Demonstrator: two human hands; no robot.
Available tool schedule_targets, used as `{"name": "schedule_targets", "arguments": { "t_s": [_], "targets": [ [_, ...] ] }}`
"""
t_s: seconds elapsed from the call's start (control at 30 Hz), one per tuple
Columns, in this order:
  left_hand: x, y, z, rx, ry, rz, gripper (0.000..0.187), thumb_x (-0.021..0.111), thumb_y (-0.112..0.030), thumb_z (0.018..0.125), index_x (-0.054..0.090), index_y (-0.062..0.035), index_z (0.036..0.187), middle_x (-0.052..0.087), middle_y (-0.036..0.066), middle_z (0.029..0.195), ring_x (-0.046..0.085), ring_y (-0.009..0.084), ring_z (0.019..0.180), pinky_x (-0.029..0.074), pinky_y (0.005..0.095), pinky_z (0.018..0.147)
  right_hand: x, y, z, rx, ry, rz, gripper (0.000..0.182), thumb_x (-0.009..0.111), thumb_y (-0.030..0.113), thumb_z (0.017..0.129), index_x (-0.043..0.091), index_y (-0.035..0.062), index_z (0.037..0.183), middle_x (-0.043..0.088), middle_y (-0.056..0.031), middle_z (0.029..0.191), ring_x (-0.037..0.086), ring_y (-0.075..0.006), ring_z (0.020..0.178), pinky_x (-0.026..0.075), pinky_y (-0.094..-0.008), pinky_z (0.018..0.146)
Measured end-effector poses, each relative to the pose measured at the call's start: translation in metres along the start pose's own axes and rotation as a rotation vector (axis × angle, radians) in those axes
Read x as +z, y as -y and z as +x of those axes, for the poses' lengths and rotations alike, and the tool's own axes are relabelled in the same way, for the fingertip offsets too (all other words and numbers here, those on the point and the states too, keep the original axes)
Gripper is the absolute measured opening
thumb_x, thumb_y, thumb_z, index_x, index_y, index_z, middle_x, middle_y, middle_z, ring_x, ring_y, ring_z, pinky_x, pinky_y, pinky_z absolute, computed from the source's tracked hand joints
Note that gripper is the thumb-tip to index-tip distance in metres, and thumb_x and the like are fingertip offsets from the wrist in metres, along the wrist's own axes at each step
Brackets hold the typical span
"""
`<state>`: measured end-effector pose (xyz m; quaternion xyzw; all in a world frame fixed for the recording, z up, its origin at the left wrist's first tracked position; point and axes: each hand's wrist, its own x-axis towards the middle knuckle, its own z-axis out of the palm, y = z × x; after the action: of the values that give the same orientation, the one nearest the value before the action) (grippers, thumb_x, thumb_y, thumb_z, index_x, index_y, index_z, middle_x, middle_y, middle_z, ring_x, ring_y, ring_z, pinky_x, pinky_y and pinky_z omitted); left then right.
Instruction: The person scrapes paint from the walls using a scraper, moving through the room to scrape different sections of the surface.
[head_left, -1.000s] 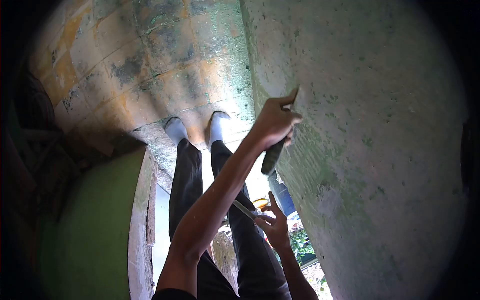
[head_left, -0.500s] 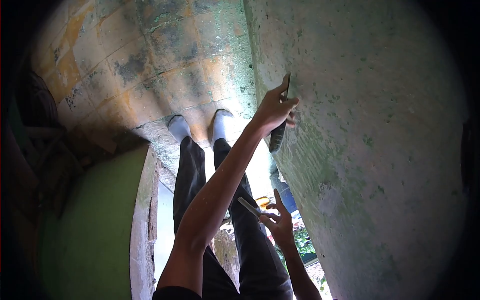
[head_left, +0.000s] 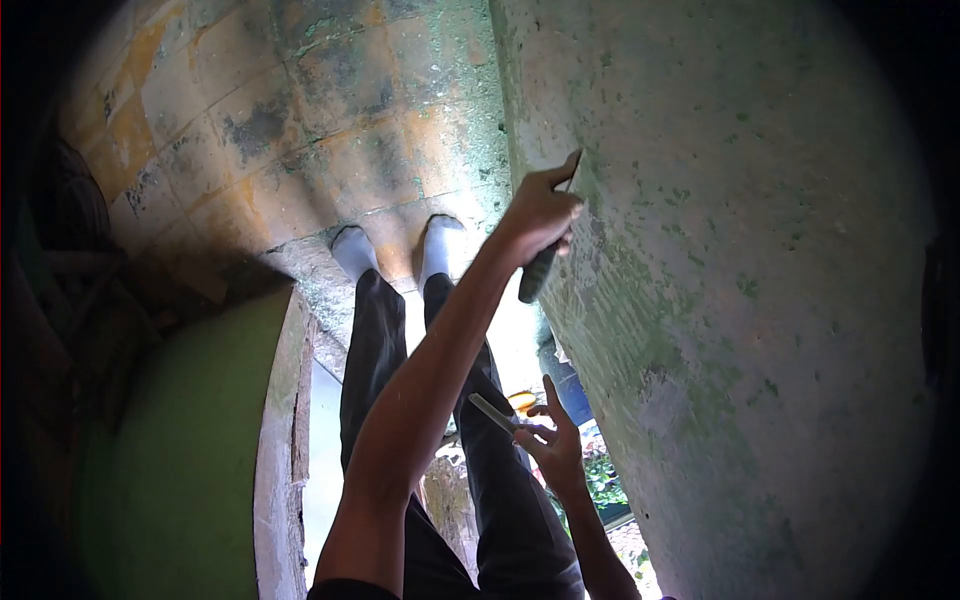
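My left hand (head_left: 543, 215) reaches across to the wall (head_left: 720, 300) on the right, closed around a scraper with a dark handle (head_left: 538, 277). The handle sticks out below the fist. Past my fingers, a short length of its thin metal edge shows near the wall's peeling green-grey paint. Lower down, beside my dark trousers (head_left: 505, 500), my right hand (head_left: 558, 450) pinches a flat, pale, narrow strip (head_left: 492, 411). Its index finger points up, away from the strip, whose exact kind I cannot tell.
My feet in light socks (head_left: 440, 245) stand at the edge of the worn, stained tiled floor (head_left: 270, 130). To the left is a green panel (head_left: 180, 440) with a rough pale edge (head_left: 280, 450). A blue container (head_left: 568, 385) and green plants (head_left: 603, 485) show behind my right hand.
My left hand with the scraper has shifted slightly left and its handle is tilted a little more. My right hand and the strip have hardly moved.
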<state>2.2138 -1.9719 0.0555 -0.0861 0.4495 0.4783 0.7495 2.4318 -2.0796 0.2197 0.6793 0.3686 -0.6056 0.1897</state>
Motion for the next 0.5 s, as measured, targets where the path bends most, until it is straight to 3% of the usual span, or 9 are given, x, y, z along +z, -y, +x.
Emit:
{"name": "schedule_targets", "arguments": {
  "t_s": [0.13,0.27,0.4,0.5],
  "targets": [
    [0.012,0.001,-0.041,-0.049,0.185,0.061,0.071,0.051,-0.001,0.086,0.025,-0.0127,0.15,0.038,-0.005,0.061,0.037,0.0065,0.047,0.039,0.0258,0.043,-0.002,-0.015,0.007,-0.03,-0.009,-0.018,0.086,0.065,-0.004,0.077,0.023,0.0101,0.151,0.051,-0.0117,0.105,0.066,-0.0199,0.085,0.055,-0.0254,0.067],
    [-0.006,0.003,-0.027,-0.072,0.241,0.031,0.066,0.051,-0.005,0.089,0.029,-0.0193,0.15,0.038,-0.004,0.062,0.038,0.0066,0.046,0.038,0.0259,0.041,-0.003,-0.014,0.002,-0.005,0.0,-0.023,0.086,0.065,-0.004,0.077,0.023,0.0117,0.151,0.05,-0.0118,0.107,0.067,-0.0204,0.085,0.055,-0.0254,0.066],
    [0.016,0.016,-0.034,0.058,0.116,0.027,0.062,0.052,-0.005,0.092,0.029,-0.0138,0.149,0.037,-0.004,0.06,0.04,0.0076,0.046,0.04,0.0276,0.041,-0.001,-0.019,-0.002,-0.015,0.004,-0.025,0.086,0.064,-0.003,0.078,0.022,0.0118,0.151,0.05,-0.0121,0.107,0.066,-0.0201,0.085,0.055,-0.0259,0.067],
    [0.009,0.017,-0.005,0.025,-0.023,0.045,0.063,0.053,-0.004,0.091,0.029,-0.0137,0.149,0.039,-0.003,0.062,0.041,0.0078,0.047,0.041,0.0279,0.041,-0.003,-0.017,-0.005,-0.042,-0.004,-0.025,0.086,0.065,-0.002,0.078,0.022,0.0127,0.151,0.05,-0.0125,0.107,0.066,-0.0202,0.084,0.055,-0.027,0.068]
  ]
}}
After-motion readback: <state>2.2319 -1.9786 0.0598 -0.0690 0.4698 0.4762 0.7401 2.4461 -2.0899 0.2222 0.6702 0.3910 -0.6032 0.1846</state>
